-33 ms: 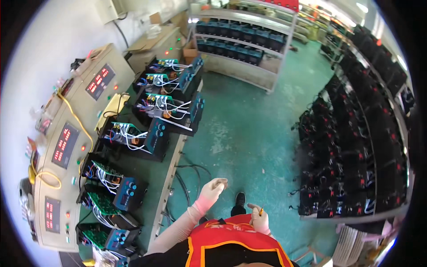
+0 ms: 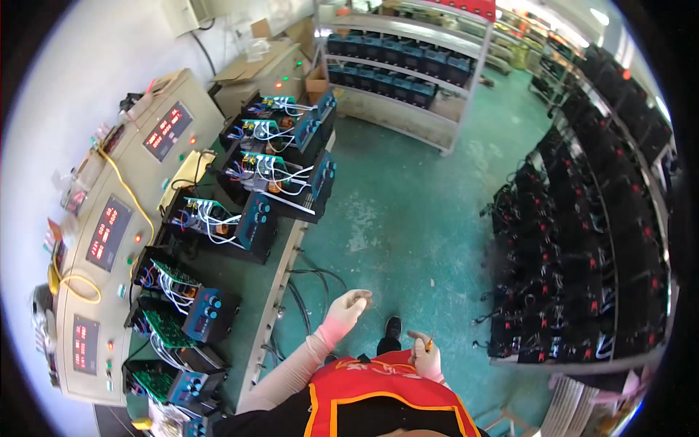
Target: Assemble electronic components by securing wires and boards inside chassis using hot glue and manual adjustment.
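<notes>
My left hand (image 2: 348,306), in a pale glove with a pink sleeve, is raised over the green floor (image 2: 408,218) just right of the workbench edge (image 2: 273,313). Its fingers are curled together, and I cannot make out anything in them. My right hand (image 2: 426,355) stays close to my red vest (image 2: 378,400) and grips a thin orange-tipped tool (image 2: 422,339). The nearest open black unit with a blue front panel (image 2: 207,313) sits on the bench to the left of my left hand.
Several opened black units with loose wires (image 2: 269,182) line the bench. Beige test consoles with red displays (image 2: 109,233) stand behind them. A metal shelf rack of dark units (image 2: 400,73) fills the back, stacked black units (image 2: 582,240) the right. Cables (image 2: 306,284) trail on the floor.
</notes>
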`<control>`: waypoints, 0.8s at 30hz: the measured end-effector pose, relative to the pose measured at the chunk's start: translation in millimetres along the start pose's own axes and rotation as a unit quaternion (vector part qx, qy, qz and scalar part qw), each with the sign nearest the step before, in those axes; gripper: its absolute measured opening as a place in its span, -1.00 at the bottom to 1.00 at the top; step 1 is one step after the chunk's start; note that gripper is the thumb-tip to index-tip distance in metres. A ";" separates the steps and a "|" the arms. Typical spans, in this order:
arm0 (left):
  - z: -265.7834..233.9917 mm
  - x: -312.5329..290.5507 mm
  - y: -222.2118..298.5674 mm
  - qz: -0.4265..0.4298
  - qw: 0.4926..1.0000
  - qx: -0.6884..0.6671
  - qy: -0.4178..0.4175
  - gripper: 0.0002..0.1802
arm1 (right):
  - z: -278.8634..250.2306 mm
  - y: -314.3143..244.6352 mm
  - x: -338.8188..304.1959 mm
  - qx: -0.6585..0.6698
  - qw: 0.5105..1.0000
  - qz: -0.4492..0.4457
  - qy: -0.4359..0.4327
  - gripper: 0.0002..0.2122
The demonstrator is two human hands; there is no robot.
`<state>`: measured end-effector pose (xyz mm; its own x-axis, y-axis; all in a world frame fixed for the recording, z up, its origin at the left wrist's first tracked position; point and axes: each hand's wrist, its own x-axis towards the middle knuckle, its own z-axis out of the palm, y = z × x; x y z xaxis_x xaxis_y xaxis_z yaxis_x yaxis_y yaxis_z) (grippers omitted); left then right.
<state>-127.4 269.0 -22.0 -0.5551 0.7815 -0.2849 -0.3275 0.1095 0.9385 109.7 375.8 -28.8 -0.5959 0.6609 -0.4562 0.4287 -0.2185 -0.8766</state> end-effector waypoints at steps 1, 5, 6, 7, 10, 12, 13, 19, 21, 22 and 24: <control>3.6 9.6 -1.6 -0.007 1.000 0.024 0.005 -0.69 | -13.0 -0.8 15.3 0.029 0.999 -0.025 0.005 -0.70; 24.5 38.2 -7.9 -0.062 0.996 0.065 0.027 -0.67 | -83.7 -1.9 81.5 0.041 0.989 -0.138 0.031 -0.73; 31.4 45.9 -3.1 -0.096 0.991 0.089 0.016 -0.66 | -102.8 -3.4 97.2 0.039 0.981 -0.178 0.063 -0.74; 38.0 54.4 -1.1 -0.098 0.991 0.088 0.026 -0.66 | -124.4 0.3 113.7 0.040 0.982 -0.177 0.054 -0.74; 51.0 80.4 1.2 -0.051 0.994 0.092 0.016 -0.63 | -169.2 6.9 153.7 0.000 0.979 -0.190 0.071 -0.75; 51.4 95.6 6.8 -0.059 0.986 0.154 0.034 -0.61 | -182.9 2.3 176.0 0.081 0.985 -0.132 0.081 -0.79; 49.0 104.7 1.9 -0.069 0.986 0.144 0.046 -0.61 | -187.4 1.5 189.4 0.081 0.986 -0.127 0.076 -0.78; 34.5 178.6 1.7 -0.102 0.985 0.106 0.091 -0.61 | -180.1 -55.5 251.0 -0.051 0.989 -0.112 0.081 -0.76; 24.9 211.9 -2.8 -0.100 0.987 0.068 0.105 -0.60 | -175.6 -60.5 284.7 -0.050 0.988 -0.126 0.069 -0.76; 19.4 227.7 -4.6 -0.099 0.988 0.038 0.114 -0.59 | -173.4 -64.8 301.6 -0.041 0.988 -0.138 0.062 -0.75; 8.8 255.7 -3.3 -0.109 0.984 -0.035 0.137 -0.57 | -170.9 -86.9 337.2 -0.058 0.988 -0.134 0.046 -0.74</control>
<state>-261.5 473.9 -96.3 -0.6480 0.5485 -0.5285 -0.5077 0.2062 0.8365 -12.4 740.3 -80.3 -0.6370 0.7470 -0.1904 0.3427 0.0532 -0.9379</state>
